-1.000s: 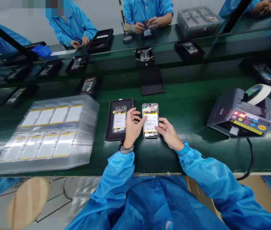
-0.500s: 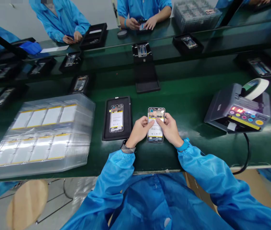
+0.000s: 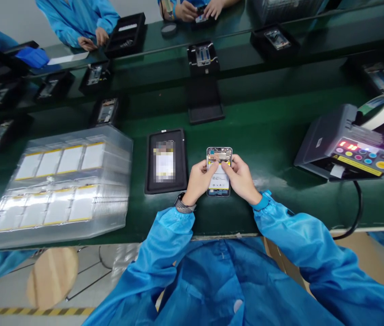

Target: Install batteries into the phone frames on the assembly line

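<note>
An opened phone point(image 3: 219, 179) with a white battery, yellow strips and a bare board at its top is between my hands, over the green bench. My left hand point(image 3: 199, 177) grips its left edge, thumb on the battery's upper part. On the right edge my right hand point(image 3: 242, 178) grips it the same way, its thumb beside the other. The fingers under the phone are hidden. Left of my hands lies a black tray point(image 3: 148, 174) holding a second phone point(image 3: 164, 166), which is pixelated.
Stacked clear trays of batteries point(image 3: 110, 199) stand at the left, a tape dispenser point(image 3: 327, 145) with a cable at the right. Beyond are an empty black tray point(image 3: 205, 102) and several trays with phones on the green bench point(image 3: 263, 117). Co-workers' hands point(image 3: 92, 40) show across it.
The view has shifted slightly. Both thumbs have moved a little up the phone, towards the battery's top edge. My hands still grip its sides.
</note>
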Tool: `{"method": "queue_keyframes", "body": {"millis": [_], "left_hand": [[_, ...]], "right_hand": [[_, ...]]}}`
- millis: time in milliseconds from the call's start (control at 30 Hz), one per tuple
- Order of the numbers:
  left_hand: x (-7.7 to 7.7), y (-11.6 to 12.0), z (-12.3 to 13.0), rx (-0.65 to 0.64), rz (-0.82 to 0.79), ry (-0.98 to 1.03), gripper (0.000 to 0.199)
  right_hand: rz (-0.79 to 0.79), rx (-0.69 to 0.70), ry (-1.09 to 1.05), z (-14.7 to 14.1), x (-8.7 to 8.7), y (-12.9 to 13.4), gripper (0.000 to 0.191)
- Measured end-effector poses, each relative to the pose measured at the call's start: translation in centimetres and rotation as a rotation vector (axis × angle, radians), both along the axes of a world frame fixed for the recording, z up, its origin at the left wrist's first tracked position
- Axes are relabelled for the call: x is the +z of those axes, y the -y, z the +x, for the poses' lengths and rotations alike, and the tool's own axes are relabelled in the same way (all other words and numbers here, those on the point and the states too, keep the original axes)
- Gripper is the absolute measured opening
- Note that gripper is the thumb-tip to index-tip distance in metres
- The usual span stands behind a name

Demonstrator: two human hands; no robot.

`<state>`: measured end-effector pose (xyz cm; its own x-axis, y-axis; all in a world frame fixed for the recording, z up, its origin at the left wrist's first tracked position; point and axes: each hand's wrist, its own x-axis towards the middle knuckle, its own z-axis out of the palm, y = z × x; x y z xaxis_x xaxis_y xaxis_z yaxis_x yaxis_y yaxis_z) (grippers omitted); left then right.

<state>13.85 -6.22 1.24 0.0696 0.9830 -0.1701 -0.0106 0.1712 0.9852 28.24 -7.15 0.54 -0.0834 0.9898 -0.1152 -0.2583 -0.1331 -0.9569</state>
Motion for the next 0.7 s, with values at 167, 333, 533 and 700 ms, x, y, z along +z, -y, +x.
{"method": "queue_keyframes", "body": {"millis": [167,333,533,700], "left_hand": [[-0.26,0.15,0.34,0.030,0.020,-0.084,0.046],[-0.63,0.33,0.45,0.038,0.056,-0.107,0.046],[-0.85,0.51,0.64,0.064,0.071,-0.145,0.042],[-0.40,0.57,0.83,0.113,0.049,-0.178,0.039]], "right_hand": [[0.016,-0.002,0.046,-0.10,0.02,0.03,0.043],[0.033,-0.015,0.089,0.01,-0.42,-0.03,0.038],[0.038,-0.017,0.129,0.15,-0.74,-0.11,0.038],[0.014,-0.021,0.120,0.03,-0.27,-0.07,0.043]]}}
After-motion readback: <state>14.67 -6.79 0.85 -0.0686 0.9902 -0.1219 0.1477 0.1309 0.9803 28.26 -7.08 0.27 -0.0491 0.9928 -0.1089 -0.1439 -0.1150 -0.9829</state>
